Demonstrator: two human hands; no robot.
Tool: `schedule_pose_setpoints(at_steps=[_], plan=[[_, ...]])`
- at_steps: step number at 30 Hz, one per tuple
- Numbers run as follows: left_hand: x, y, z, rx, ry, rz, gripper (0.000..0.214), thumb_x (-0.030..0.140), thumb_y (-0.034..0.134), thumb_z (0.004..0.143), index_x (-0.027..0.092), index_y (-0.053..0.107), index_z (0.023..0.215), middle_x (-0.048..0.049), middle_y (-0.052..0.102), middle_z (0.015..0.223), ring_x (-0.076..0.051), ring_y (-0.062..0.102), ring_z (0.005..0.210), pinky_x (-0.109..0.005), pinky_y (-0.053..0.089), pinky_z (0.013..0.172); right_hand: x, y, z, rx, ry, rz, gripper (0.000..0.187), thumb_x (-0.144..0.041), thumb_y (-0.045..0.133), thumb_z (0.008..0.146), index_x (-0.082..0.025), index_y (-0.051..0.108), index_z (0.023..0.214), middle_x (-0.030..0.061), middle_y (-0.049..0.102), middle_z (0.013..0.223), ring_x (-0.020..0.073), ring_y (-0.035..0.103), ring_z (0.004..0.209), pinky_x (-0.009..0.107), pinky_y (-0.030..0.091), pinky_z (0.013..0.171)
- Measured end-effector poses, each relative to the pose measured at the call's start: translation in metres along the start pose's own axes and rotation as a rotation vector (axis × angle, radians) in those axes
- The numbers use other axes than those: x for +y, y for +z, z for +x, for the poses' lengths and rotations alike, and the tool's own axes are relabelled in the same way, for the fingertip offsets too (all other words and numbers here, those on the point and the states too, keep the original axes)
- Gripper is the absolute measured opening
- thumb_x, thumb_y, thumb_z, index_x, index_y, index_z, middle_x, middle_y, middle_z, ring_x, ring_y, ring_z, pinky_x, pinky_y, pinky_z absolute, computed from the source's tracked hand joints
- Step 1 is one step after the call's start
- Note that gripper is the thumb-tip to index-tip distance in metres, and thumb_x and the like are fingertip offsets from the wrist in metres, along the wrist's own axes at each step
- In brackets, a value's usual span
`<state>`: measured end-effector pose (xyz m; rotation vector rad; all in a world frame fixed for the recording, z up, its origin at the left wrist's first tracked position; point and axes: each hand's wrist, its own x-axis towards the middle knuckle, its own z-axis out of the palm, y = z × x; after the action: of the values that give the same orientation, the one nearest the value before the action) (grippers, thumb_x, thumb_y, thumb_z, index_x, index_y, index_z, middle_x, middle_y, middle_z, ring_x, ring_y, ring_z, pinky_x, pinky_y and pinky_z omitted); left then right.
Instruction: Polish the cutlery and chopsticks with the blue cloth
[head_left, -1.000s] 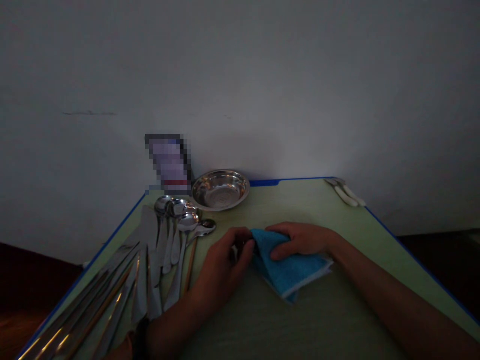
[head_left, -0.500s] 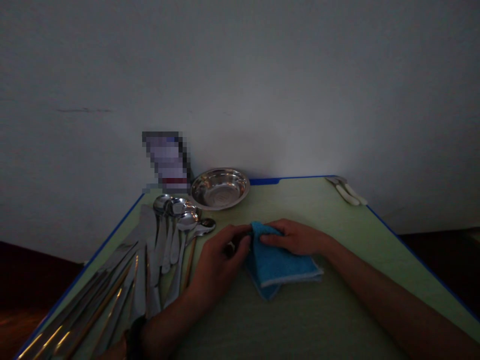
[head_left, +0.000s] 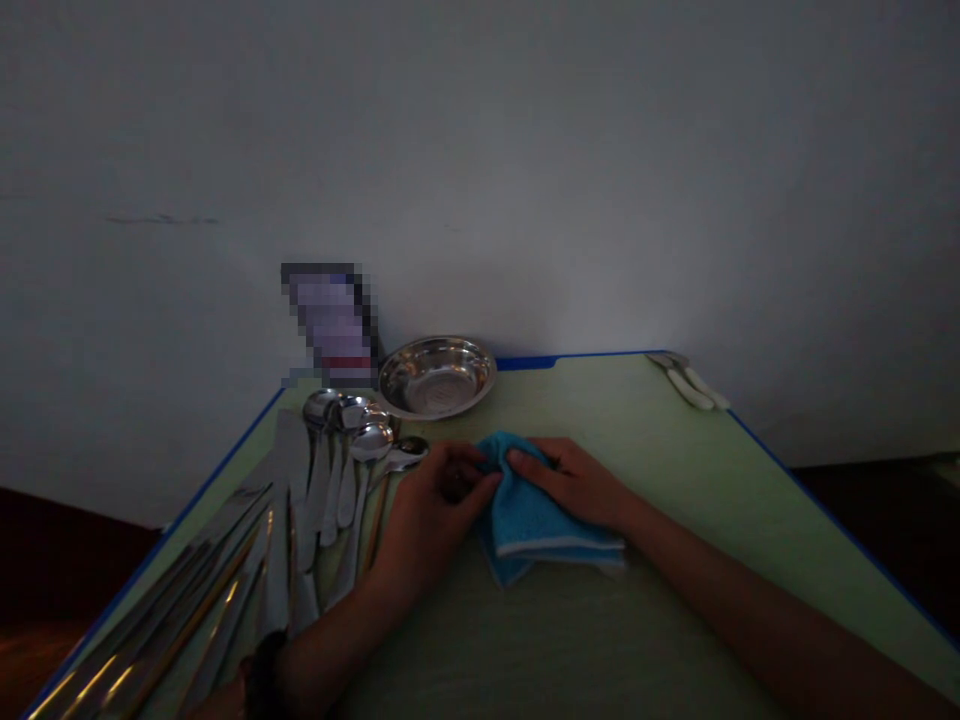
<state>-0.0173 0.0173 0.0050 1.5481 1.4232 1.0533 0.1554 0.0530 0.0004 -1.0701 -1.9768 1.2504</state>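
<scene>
A folded blue cloth (head_left: pixel 551 520) with a pale edge is bunched up over the middle of the table. My right hand (head_left: pixel 574 475) grips it from the right, thumb pressed on top and fingers behind. At the cloth's left edge, my left hand (head_left: pixel 435 510) is curled with thumb and fingers drawn together. Whatever lies between those fingers, if anything, is hidden by the hand and cloth. Just left of that hand lie several metal spoons (head_left: pixel 373 441), their bowls pointing away from me.
Long table knives and other cutlery (head_left: pixel 217 590) spread along the left side. A shiny steel bowl (head_left: pixel 437 380) stands at the back beside a blurred upright panel (head_left: pixel 334 320). Two white-handled utensils (head_left: pixel 690 385) lie at the far right corner. A wall (head_left: pixel 525 180) rises behind the table.
My right hand and the cloth have shifted slightly left, and the cloth now bunches more around my right thumb. My left hand has moved a little left with them.
</scene>
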Motion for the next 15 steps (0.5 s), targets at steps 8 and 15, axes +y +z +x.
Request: schedule_pose_setpoints(at_steps=[8,15], plan=[[0.004,0.0,-0.001,-0.044,0.006,0.043,0.017,0.028,0.06,0.073,0.018,0.051,0.083,0.0031,0.061,0.063,-0.013,0.06,0.055,-0.022,0.046,0.049,0.005,-0.003,0.0,0.001,0.106,0.158,0.044,-0.057,0.041,0.08,-0.015,0.048,0.069,-0.0039,0.038,0.057,0.0069,0.037,0.051,0.02,0.033,0.047],[0.002,-0.004,0.0,0.082,0.088,0.066,0.02,0.032,0.059,0.075,0.018,0.06,0.089,0.0011,0.065,0.069,-0.014,0.061,0.062,-0.022,0.047,0.053,0.0,-0.02,0.002,-0.382,0.185,0.074,0.04,-0.054,0.049,0.077,-0.015,0.048,0.07,-0.003,0.045,0.06,0.007,0.042,0.052,0.018,0.034,0.045]])
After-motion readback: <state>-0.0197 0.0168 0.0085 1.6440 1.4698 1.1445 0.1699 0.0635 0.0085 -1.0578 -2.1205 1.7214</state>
